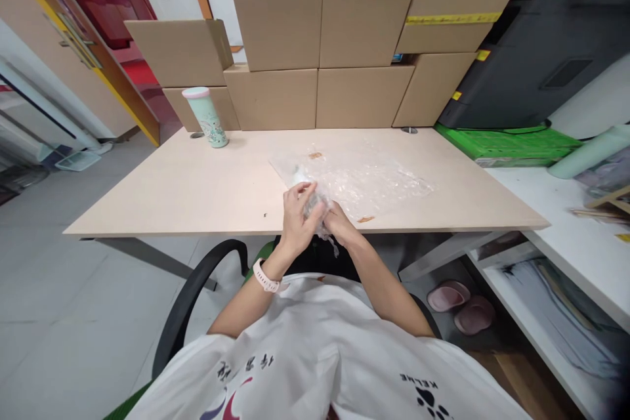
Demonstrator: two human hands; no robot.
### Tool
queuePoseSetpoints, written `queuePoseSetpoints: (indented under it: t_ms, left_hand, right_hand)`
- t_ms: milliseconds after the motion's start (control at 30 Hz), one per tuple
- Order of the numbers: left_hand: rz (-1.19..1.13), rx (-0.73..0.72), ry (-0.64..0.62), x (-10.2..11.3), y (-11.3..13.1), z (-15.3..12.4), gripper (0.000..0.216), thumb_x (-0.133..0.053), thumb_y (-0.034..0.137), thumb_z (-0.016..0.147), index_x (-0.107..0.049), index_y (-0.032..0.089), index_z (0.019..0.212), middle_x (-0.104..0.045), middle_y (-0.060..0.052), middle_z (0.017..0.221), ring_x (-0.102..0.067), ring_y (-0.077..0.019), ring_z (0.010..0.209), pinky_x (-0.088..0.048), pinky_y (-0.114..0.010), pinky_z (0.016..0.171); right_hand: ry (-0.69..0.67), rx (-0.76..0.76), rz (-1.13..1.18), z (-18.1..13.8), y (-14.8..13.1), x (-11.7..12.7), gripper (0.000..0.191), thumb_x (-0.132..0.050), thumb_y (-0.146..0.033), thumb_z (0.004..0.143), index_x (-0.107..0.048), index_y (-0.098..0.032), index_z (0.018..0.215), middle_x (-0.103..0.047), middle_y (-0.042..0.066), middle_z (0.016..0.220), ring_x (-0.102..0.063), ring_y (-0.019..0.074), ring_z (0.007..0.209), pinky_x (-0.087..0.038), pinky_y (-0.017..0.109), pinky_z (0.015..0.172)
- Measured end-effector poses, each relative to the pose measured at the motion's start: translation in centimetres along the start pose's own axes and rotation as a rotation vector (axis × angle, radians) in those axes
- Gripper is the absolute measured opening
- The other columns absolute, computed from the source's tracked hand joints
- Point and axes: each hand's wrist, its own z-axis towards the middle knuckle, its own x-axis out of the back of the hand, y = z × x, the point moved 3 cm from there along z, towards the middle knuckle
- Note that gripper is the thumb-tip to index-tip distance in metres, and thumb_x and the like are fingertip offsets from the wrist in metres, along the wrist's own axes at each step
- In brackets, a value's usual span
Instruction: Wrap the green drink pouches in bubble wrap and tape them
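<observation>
A bunched part of clear plastic wrapping [319, 200] is between my two hands at the front edge of the desk. My left hand [298, 213] closes on it from the left, fingers bent over its top and thumb toward the right. Against its right side is my right hand [339, 223], fingers curled in and partly hidden. Whether something lies inside the bunch, I cannot make out. A flat, crinkled clear plastic sheet [378, 177] spreads across the desk beyond and to the right of my hands, with brown tape pieces [365, 219] at its edges.
Brown cardboard boxes [364, 95] are stacked along the back of the desk [162, 193]. A mint tumbler [209, 119] with a pink lid stands at the back left. To the right are a green crate [512, 144] and a white shelf [541, 200]. Pink slippers [449, 296] lie below.
</observation>
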Motion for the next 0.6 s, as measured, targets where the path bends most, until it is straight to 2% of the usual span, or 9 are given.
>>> queuePoseSetpoints:
  t_ms: [100,200,300,467,600]
  left_hand:
    - [0.218,-0.114,-0.053,-1.6,0.8,0.2,0.053,-0.059,0.041,0.088,-0.054,0.023,0.138,-0.052,-0.013,0.143,-0.046,-0.0335,0.133,-0.037,-0.056,0.112]
    - [0.333,-0.157,-0.08,-3.0,0.8,0.6,0.05,-0.058,0.035,0.089,-0.052,0.022,0.137,-0.05,-0.012,0.146,-0.042,-0.0317,0.138,-0.029,-0.056,0.117]
    - [0.37,-0.151,-0.157,-4.1,0.5,0.9,0.04,-0.053,0.032,0.093,-0.054,0.025,0.132,-0.053,-0.009,0.144,-0.041,-0.0266,0.141,-0.023,-0.054,0.121]
    - [0.349,-0.155,-0.237,-4.8,0.1,1.4,0.026,-0.044,0.035,0.098,-0.059,0.026,0.117,-0.061,-0.006,0.134,-0.044,-0.0225,0.138,-0.015,-0.053,0.122]
    - [0.356,-0.191,-0.301,-5.3,0.1,1.8,0.026,-0.039,0.037,0.101,-0.061,0.024,0.105,-0.067,-0.003,0.119,-0.052,-0.0195,0.127,-0.01,-0.051,0.123]
  right_hand:
    - [0.036,0.006,0.136,-0.2,0.4,0.5,0.038,-0.041,-0.037,0.095,-0.064,-0.025,0.122,-0.072,0.007,0.108,-0.065,0.0227,0.105,-0.052,0.037,0.093]
    - [0.054,-0.013,0.165,-0.1,0.9,1.5,0.033,-0.052,-0.038,0.088,-0.068,-0.023,0.112,-0.073,0.006,0.1,-0.064,0.0242,0.099,-0.052,0.038,0.09]
    - [0.047,-0.033,0.026,-0.2,1.0,2.6,0.025,-0.055,-0.033,0.083,-0.069,-0.02,0.101,-0.072,0.006,0.094,-0.065,0.0255,0.091,-0.052,0.037,0.082]
    - [-0.007,-0.012,-0.281,-1.1,0.1,4.3,0.02,-0.048,-0.02,0.081,-0.066,-0.018,0.09,-0.071,0.009,0.09,-0.065,0.0278,0.086,-0.048,0.037,0.074]
    - [-0.05,0.062,-0.445,-2.4,-0.5,5.4,0.016,-0.05,-0.017,0.081,-0.062,-0.019,0.072,-0.069,0.009,0.08,-0.062,0.0272,0.085,-0.045,0.038,0.079]
